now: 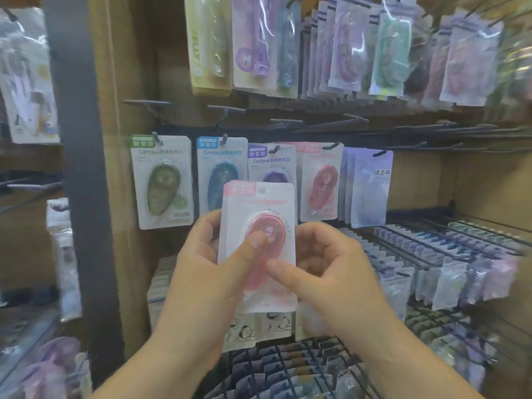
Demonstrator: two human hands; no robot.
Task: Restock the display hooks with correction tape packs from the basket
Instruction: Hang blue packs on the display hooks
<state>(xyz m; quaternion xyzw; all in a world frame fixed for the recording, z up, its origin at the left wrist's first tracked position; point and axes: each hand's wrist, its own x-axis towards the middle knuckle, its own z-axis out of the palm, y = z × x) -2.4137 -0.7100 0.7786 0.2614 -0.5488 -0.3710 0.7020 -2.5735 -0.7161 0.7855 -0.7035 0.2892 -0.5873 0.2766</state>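
A pink correction tape pack [259, 203] stands upright in front of me, held between both hands. My left hand [207, 263] grips its left edge, thumb pressed on the pink tape body. My right hand [325, 263] holds the right edge, its thumb lying across the lower front. Behind it, a row of display hooks carries a green pack [162, 180], a blue pack [220, 168], a purple pack [272, 162], a pink pack [321, 182] and pale lilac packs [370, 185]. No basket is in view.
Bare black hooks [224, 108] stick out above the row. More packs [354, 47] hang on the upper row. Long wire hooks filled with packs [446, 254] jut toward me at the lower right. A dark post [83, 168] stands at the left.
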